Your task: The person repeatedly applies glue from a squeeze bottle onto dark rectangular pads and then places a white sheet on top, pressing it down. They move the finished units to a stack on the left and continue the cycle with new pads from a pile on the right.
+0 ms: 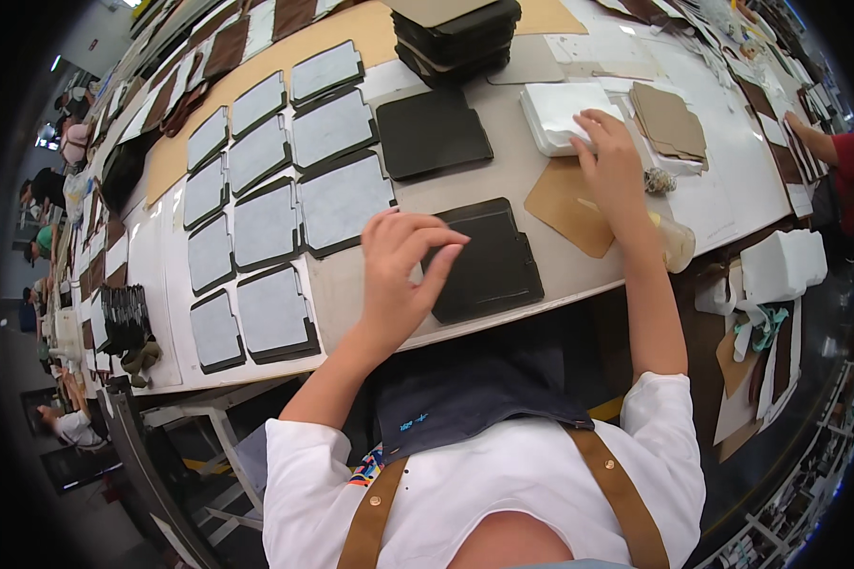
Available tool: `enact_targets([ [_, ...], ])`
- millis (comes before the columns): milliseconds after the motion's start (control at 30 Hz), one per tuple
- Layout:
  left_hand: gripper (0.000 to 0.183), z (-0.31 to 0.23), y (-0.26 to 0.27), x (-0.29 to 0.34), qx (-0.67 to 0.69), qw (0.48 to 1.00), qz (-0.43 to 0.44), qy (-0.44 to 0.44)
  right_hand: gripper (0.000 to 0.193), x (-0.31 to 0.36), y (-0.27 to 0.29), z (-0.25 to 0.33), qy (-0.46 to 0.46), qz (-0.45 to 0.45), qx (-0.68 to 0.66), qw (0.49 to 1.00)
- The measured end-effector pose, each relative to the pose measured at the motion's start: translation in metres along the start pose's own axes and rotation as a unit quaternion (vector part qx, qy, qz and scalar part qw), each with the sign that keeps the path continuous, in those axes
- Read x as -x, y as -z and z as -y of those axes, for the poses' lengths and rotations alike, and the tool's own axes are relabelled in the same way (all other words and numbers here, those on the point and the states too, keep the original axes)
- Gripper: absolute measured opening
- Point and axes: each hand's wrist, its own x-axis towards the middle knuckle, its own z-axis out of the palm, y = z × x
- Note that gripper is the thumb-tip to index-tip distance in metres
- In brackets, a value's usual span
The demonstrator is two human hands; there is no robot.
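My right hand [609, 156] is at the near right corner of a stack of white sheets [548, 112], its thumb and fingers pinching the edge of the top sheet, which lifts slightly. Over the left edge of a black, tabbed flat panel [489, 266], my left hand [403, 270] hovers with thumb and index fingertips together; nothing shows between them. Behind that panel lies another black panel [434, 133]. To the left, rows of similar black panels carry pale grey-white sheets [343, 204] on top.
A tall pile of black panels [455, 47] stands at the back. Right of the white stack are brown card pieces [669, 123], a tan sheet [574, 204] and a yellowish bottle-like container [676, 242] near the table's edge. Another person's arm [816, 142] reaches in at far right.
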Motion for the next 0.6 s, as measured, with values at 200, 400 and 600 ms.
enact_targets([
  [200, 0.008, -0.003, -0.038, -0.055, 0.022, 0.993, 0.074, -0.094, 0.009, -0.011, -0.014, -0.005, -0.029, 0.029, 0.025, 0.999],
  [400, 0.026, 0.024, -0.112, -0.101, 0.020, 0.990, 0.069, -0.123, 0.018, -0.016, -0.012, -0.010, -0.096, 0.049, 0.010, 0.994],
  [600, 0.031, 0.035, -0.133, -0.115, -0.016, 0.990, 0.084, -0.108, 0.028, -0.022, -0.005, -0.022, -0.199, 0.058, -0.115, 0.972],
])
